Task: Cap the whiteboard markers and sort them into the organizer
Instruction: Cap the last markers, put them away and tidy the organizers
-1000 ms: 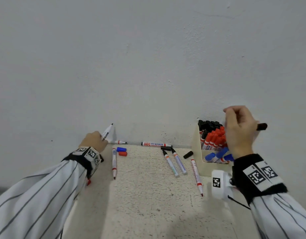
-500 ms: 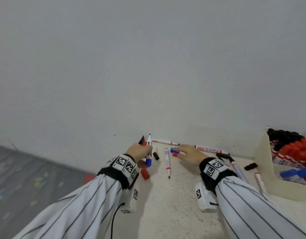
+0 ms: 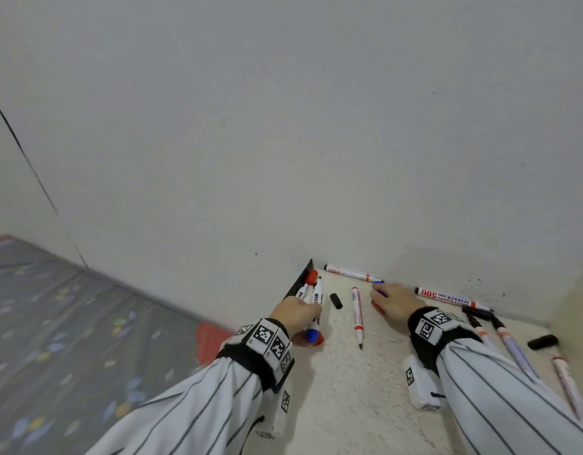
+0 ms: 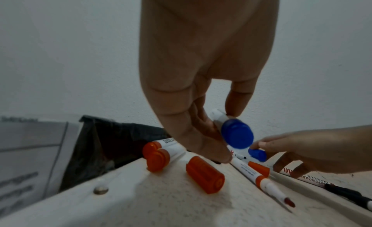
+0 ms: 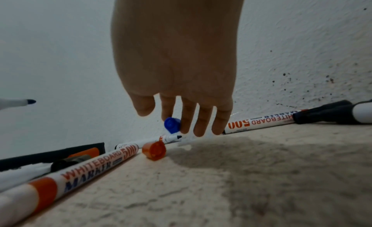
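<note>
While pinched only at the fingertips of the right grip (image 3: pixel 395 302), judged prone to slipping: blue cap (image 5: pixel 172 124), held just above the tabletop (image 5: pixel 261 182), close to the wall. Left grip (image 3: pixel 296 311) closed round the blue marker (image 4: pixel 237 135), tilted, bare tip pointing toward the wall, apart from the cap. Organizer (image 3: pixel 575 300) mostly cropped at the far right of the head view, well apart from both grips.

Hazards, by judgement:
- If dropped, cap likely to roll among the loose red caps or over the near left edge.
- If pushed on off-axis, likely to crush the bare tip or smear ink on skin.
- If brushed by the left sleeve, two red-ended markers (image 4: pixel 159 158) at the very edge likely to go over.
- If mismatched by colour, wrong cap on wrong barrel.

Counted:
- Blue caps: one, in the right grip.
- Loose red caps: two, one beside each grip (image 4: pixel 205 174).
- Loose black caps: two (image 3: pixel 336 301).
- Markers held: one.
- Markers lying on the tabletop: at least eight; right-hand cluster too overlapped for a firm figure.
</note>
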Available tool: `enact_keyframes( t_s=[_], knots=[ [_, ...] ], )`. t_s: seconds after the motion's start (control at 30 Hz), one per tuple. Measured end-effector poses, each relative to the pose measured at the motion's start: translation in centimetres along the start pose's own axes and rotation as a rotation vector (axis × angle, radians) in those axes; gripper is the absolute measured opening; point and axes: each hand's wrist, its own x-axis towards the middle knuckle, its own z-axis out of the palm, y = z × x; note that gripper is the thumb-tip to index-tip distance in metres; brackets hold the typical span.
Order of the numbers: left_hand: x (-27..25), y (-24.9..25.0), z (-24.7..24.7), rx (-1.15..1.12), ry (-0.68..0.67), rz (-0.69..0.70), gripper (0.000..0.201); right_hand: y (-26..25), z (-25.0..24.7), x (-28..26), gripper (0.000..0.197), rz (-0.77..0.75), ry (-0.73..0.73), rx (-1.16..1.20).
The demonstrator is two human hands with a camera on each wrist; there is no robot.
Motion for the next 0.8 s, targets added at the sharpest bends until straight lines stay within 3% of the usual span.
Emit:
enact_keyframes(
  t_s=[0.3,0.47,0.6,0.8],
  knots=[
    [-0.9,0.0,2.7,0.120,0.025,0.145,0.017,1.0,-3.9,-3.1,0.017,-0.036,0.428,0.487],
    [-2.5,0.0,5.5,0.294,0.007,0.269,0.026,1.6,-5.5,-5.5,0.016,-0.089,0.374,0.604],
    [-3.4,-0.5,7.3,0.271,-0.012,0.392,0.026,2.3,-6.0,-8.2,0.022,-0.134,0.334,0.689],
    [-4.6,-1.1,9.7,0.214,-0.042,0.444,0.020,4.0,-6.1,-11.9,0.030,-0.195,0.179,0.492]
  ],
)
